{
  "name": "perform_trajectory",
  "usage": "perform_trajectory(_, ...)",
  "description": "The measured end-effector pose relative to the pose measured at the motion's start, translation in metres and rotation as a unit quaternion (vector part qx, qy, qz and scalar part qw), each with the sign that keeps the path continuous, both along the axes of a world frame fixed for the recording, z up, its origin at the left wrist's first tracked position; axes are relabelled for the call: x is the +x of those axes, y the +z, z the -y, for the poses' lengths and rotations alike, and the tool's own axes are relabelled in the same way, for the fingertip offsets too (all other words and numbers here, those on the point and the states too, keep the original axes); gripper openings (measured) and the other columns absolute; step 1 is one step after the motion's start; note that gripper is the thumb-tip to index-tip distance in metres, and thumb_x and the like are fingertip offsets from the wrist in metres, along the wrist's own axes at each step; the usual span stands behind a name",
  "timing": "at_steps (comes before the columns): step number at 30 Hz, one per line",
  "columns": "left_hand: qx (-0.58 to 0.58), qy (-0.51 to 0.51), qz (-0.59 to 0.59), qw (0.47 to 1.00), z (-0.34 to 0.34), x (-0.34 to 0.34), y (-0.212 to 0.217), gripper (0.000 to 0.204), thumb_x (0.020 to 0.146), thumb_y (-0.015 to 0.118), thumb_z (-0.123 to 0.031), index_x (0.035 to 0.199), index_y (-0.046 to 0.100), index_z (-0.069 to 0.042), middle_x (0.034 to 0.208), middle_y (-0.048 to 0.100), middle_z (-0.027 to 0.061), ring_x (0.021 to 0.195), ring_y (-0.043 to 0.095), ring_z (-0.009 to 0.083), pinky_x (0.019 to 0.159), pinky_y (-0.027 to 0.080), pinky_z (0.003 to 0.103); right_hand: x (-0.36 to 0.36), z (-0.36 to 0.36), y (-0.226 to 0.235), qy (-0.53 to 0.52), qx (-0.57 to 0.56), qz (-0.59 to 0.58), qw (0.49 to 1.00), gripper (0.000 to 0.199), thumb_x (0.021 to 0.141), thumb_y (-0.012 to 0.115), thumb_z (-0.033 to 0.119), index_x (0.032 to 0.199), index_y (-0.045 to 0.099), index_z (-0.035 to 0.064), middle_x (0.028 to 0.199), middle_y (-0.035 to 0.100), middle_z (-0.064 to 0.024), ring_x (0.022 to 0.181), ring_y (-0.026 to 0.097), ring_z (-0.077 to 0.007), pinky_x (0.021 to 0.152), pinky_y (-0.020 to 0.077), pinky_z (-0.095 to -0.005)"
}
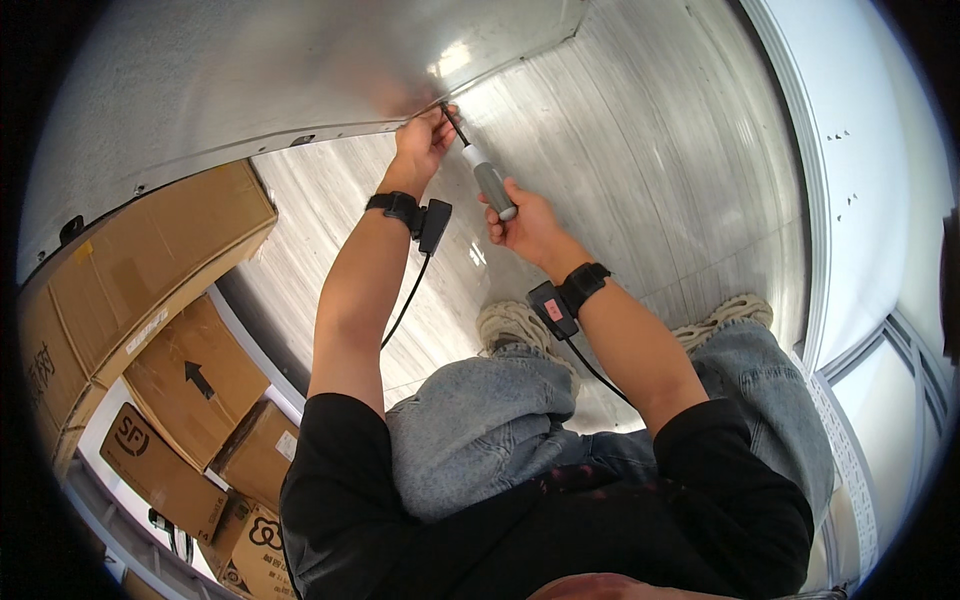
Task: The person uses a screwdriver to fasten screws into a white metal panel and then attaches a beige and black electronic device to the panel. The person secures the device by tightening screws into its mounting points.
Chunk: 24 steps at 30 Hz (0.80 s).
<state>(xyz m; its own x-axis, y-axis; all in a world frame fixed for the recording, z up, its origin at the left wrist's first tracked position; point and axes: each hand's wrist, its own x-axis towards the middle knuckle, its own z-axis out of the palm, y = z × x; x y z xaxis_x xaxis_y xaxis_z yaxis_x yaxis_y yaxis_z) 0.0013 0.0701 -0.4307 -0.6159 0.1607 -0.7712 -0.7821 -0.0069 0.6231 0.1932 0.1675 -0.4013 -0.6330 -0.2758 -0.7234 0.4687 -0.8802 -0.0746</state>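
My right hand (522,222) is closed round the grey handle of a screwdriver (487,180). The dark shaft slants up and left to the lower edge of a large grey metal panel (330,60). Beside the screwdriver's tip, my left hand (428,138) has its fingers drawn together against that edge. Whatever the left fingertips pinch is too small and covered to make out. Each wrist wears a black strap with a small black box and a cable.
Cardboard boxes (190,375) are stacked at the left, one tall carton (150,260) standing against the metal panel. Below lies a pale wood-patterned floor (650,150). A white wall (860,150) bounds the right side. My crouching legs (480,425) are close beneath my arms.
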Motion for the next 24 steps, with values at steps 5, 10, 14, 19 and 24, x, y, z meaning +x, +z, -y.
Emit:
perform_trajectory(5, -0.042, -0.032, -0.02, 0.998, -0.002, 0.004, 0.006, 0.018, 0.094, 0.047, -0.009, 0.107, 0.055, 0.0, 0.095, 0.064, 0.0085, 0.076, 0.062, 0.0146, 0.063, 0.051, 0.024, 0.017, 0.007, -0.004, 0.014, -0.086, 0.026, 0.996, 0.048, 0.098, 0.032, 0.042, 0.102, 0.055, 0.0003, 0.069, 0.051, -0.0048, 0.059, 0.044, -0.0148, 0.058, 0.0396, -0.0286)
perform_trajectory(10, -0.002, -0.014, -0.013, 1.0, -0.007, 0.009, 0.01, 0.028, 0.094, 0.045, -0.006, 0.12, 0.046, 0.003, 0.101, 0.062, 0.0117, 0.084, 0.063, 0.02, 0.07, 0.053, 0.029, 0.03, 0.006, -0.006, 0.042, -0.025, 0.012, 0.999, 0.046, 0.098, 0.034, 0.04, 0.101, 0.056, -0.0008, 0.071, 0.052, -0.0054, 0.061, 0.047, -0.0147, 0.06, 0.0413, -0.028)
perform_trajectory(14, 0.028, -0.037, 0.007, 0.999, -0.009, 0.018, 0.013, 0.028, 0.095, 0.041, -0.005, 0.122, 0.041, 0.003, 0.108, 0.059, 0.0148, 0.093, 0.062, 0.0237, 0.079, 0.054, 0.031, 0.021, -0.035, 0.009, 0.141, 0.067, -0.005, 0.988, 0.043, 0.098, 0.036, 0.039, 0.105, 0.056, 0.001, 0.071, 0.052, -0.0045, 0.062, 0.047, -0.0143, 0.06, 0.0404, -0.0265)
perform_trajectory(19, 0.053, -0.154, 0.011, 0.987, -0.035, 0.03, 0.043, 0.025, 0.098, 0.039, -0.01, 0.118, 0.045, 0.002, 0.111, 0.059, 0.0145, 0.097, 0.062, 0.0218, 0.082, 0.053, 0.029, -0.001, -0.135, 0.063, 0.309, 0.27, -0.038, 0.911, 0.04, 0.096, 0.04, 0.043, 0.089, 0.056, 0.0069, 0.063, 0.048, -0.0013, 0.051, 0.042, -0.0104, 0.048, 0.0353, -0.0238)
perform_trajectory(24, 0.094, -0.318, -0.04, 0.943, -0.104, 0.049, 0.123, 0.025, 0.098, 0.04, -0.02, 0.111, 0.051, -0.001, 0.109, 0.061, 0.0116, 0.095, 0.062, 0.0187, 0.08, 0.052, 0.03, -0.014, -0.234, 0.195, 0.444, 0.527, -0.056, 0.722, 0.043, 0.09, 0.048, 0.051, 0.073, 0.054, 0.0121, 0.054, 0.042, 0.0035, 0.043, 0.031, -0.0049, 0.037, 0.0228, -0.0207)
